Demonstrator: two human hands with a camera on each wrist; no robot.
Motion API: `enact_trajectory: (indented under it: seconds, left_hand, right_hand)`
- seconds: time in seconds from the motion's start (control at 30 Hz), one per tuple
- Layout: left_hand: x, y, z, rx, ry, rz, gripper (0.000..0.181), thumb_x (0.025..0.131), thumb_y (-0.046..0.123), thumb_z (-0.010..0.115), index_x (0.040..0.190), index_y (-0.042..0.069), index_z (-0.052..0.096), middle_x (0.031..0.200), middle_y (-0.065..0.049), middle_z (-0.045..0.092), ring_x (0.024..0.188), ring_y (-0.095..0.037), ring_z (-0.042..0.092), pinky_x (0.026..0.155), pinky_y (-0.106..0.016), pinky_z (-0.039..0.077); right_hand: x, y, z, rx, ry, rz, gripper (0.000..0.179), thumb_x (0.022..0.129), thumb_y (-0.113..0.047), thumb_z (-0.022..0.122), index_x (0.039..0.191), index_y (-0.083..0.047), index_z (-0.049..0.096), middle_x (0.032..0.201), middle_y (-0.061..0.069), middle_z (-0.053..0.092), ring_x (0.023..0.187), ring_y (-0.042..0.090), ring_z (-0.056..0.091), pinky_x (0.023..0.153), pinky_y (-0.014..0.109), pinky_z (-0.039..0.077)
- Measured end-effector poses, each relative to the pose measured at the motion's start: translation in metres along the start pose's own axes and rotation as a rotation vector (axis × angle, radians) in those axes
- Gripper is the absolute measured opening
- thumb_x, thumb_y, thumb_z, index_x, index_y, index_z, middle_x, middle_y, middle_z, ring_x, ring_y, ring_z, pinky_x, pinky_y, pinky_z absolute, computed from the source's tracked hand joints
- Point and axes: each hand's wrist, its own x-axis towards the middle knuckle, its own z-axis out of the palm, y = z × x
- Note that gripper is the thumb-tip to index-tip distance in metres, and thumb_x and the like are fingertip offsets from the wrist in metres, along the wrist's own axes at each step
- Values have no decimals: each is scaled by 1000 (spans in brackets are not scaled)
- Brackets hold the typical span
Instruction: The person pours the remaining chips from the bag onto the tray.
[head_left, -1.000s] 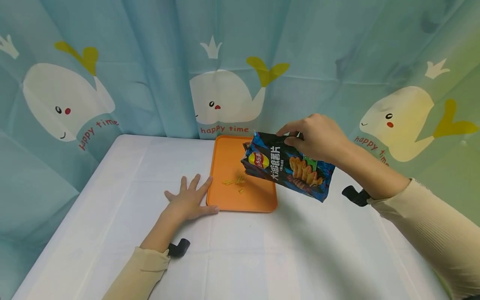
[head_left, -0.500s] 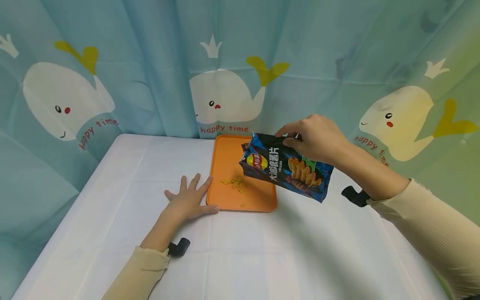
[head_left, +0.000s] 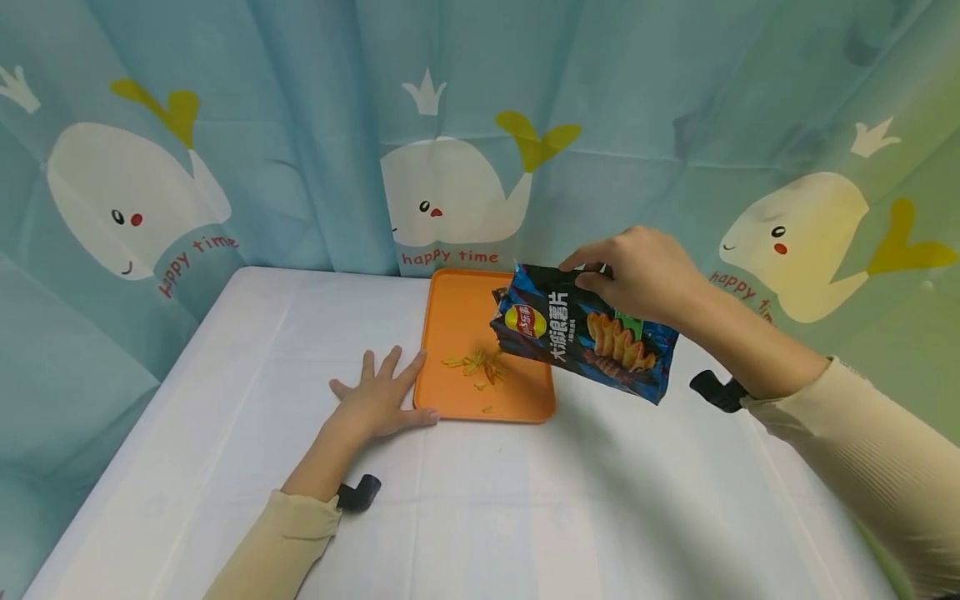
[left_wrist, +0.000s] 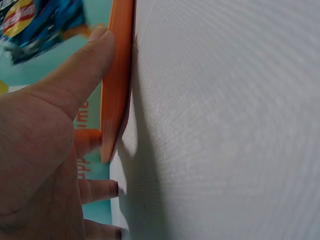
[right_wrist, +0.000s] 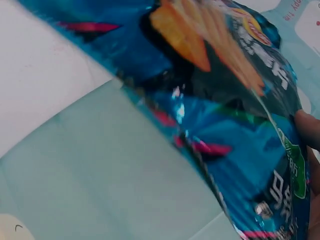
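Note:
My right hand [head_left: 633,271] pinches the upper edge of a dark blue chip bag [head_left: 585,337]. The bag hangs tilted over the right part of an orange tray [head_left: 450,317], its torn end toward the left. Below that end, a small heap of yellow chip pieces [head_left: 476,362] lies on the tray, and some look blurred. With fingers spread, my left hand [head_left: 375,398] rests at the tray's near left corner. In the left wrist view its thumb [left_wrist: 95,55] touches the tray's rim. The right wrist view shows the bag's printed front [right_wrist: 225,105] close up, with fingertips at its right edge.
A white cloth [head_left: 480,508] covers the table under the tray. Behind it hangs a blue-green curtain [head_left: 315,167] printed with white whales. Black wrist mounts [head_left: 358,494] stick out beside both forearms.
More chip pieces have dropped onto the tray and the heap has grown. My right hand and the bag shifted slightly left, then back right. The left hand stays in place.

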Motion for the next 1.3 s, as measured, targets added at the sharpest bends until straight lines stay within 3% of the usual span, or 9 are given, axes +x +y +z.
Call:
enact_trajectory:
  seconds: [0.1,0.2,0.33,0.47,0.67,0.93,1.07,1.17,1.3]
  left_hand:
    - [0,0,0,0,0,-1,105,79,75,64,161,28,17,166,-19,10,147,-58,-2,91,-91,6]
    - [0,0,0,-2,0,-6,105,79,74,65,161,28,18,166,-19,10,147,-58,-2,91,-91,6]
    - [-1,0,-1,-4,-1,-8,105,79,74,65,161,28,17,166,-20,10,147,-58,-2,91,-91,5]
    - [0,0,0,-5,0,-6,105,79,74,65,161,28,17,166,-20,10,147,-58,-2,91,-91,5]
    - [-1,-1,-1,-8,5,-3,105,79,74,65,161,28,17,166,-19,10,147,-57,-3,91,-91,5]
    - [-1,0,-1,-11,3,0,105,79,74,65,161,29,17,167,-19,9,147,-57,-3,91,-91,6]
    - [0,-1,-1,-12,3,-2,105,79,74,65,161,28,16,166,-20,9,147,-57,-3,91,-91,5]
    - [-1,-1,-1,-12,3,0,105,79,74,64,161,28,17,166,-20,9,147,-57,-3,91,-91,5]
    - [-1,-1,-1,-13,5,3,105,79,74,64,161,27,17,166,-20,10,147,-58,-3,91,-91,5]
  right_hand:
    - [-1,0,-1,2,0,7,23,93,-19,72,115,-25,77,69,2,70,47,13,47,44,30,35]
    - [-2,-1,-1,7,5,0,23,93,-20,71,115,-25,77,78,3,74,46,13,46,43,30,34]
    - [-2,-2,-2,9,17,-6,23,94,-20,70,116,-25,76,65,0,67,42,14,40,42,29,31]
    - [-2,-2,-2,-1,19,-6,23,95,-21,69,116,-26,76,48,-3,47,40,15,37,41,29,29]
    - [-2,-2,-2,10,-6,-3,23,92,-19,73,114,-25,77,78,1,74,50,12,50,44,30,36]
    - [-1,-1,0,-4,-26,11,23,93,-20,72,115,-25,77,64,0,67,46,14,46,42,30,34]
    - [-1,1,-1,-6,-13,11,23,93,-19,72,115,-24,77,73,4,72,47,14,48,42,30,35]
    - [-1,1,-2,-5,-11,12,23,92,-18,73,114,-24,77,91,6,77,51,12,52,43,30,38]
    - [-2,1,-3,-9,-13,26,24,92,-19,72,115,-25,76,89,5,76,50,14,51,42,31,37]
